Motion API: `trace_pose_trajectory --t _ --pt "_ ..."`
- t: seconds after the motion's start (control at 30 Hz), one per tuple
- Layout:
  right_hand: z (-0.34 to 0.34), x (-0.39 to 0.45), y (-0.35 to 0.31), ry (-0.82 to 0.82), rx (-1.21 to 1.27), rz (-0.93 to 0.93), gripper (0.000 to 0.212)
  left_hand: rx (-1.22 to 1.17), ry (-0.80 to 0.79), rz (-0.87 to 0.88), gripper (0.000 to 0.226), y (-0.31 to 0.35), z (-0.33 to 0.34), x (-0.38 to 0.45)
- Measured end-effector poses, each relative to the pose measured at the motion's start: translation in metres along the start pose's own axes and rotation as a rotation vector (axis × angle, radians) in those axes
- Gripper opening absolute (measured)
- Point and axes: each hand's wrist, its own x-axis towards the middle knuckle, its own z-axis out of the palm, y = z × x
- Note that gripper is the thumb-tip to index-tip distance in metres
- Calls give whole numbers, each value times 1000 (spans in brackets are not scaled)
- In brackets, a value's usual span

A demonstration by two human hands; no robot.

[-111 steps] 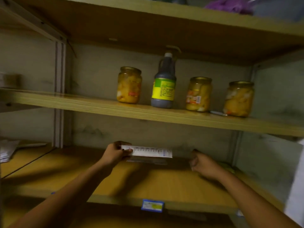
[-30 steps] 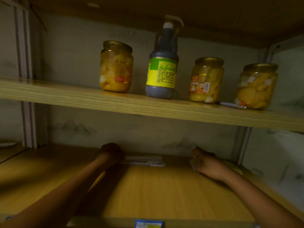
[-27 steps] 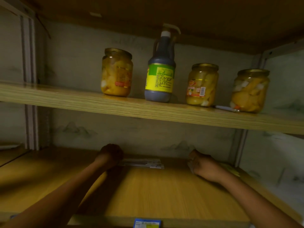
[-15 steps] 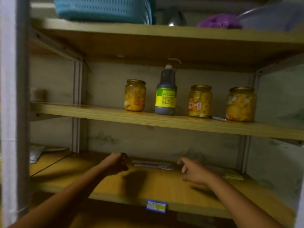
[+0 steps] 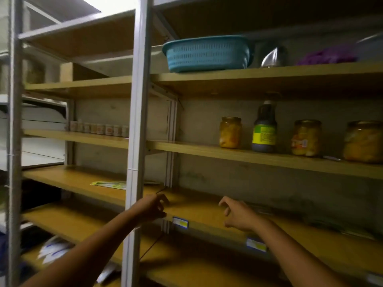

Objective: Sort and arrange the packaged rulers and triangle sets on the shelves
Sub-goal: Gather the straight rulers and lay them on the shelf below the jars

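A flat packaged ruler set (image 5: 108, 184) lies on the wooden shelf (image 5: 68, 179), just left of the grey upright post (image 5: 135, 121), its right end hidden behind that post. It looks thin and light, a printed card in a slick sleeve, so it probably flexes and slides easily; pinching a long edge near the middle, or lifting one end off the board, seems the surest hold. More pale packets (image 5: 51, 252) sit blurred on the shelf below, further left of the post; what they are I cannot tell. The left hand (image 5: 152, 206) hangs just right of the post at the shelf's front edge, fingers loosely curled, gripping nothing. The right hand (image 5: 236, 214) floats further right of the post, fingers half spread and empty, above bare board. Behind it, against the back wall, something flat and dark (image 5: 261, 210) lies, too dim to name. Up a level, right of the post, three fruit jars (image 5: 230, 132) and a dark sauce bottle (image 5: 264, 129) stand in a row.
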Motion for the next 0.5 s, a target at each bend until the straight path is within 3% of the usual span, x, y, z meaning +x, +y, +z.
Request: trace_pose_trajectory --t 0.5 --pt "113 46 -232 -26 66 -66 51 6 78 -182 39 -210 -112 -131"
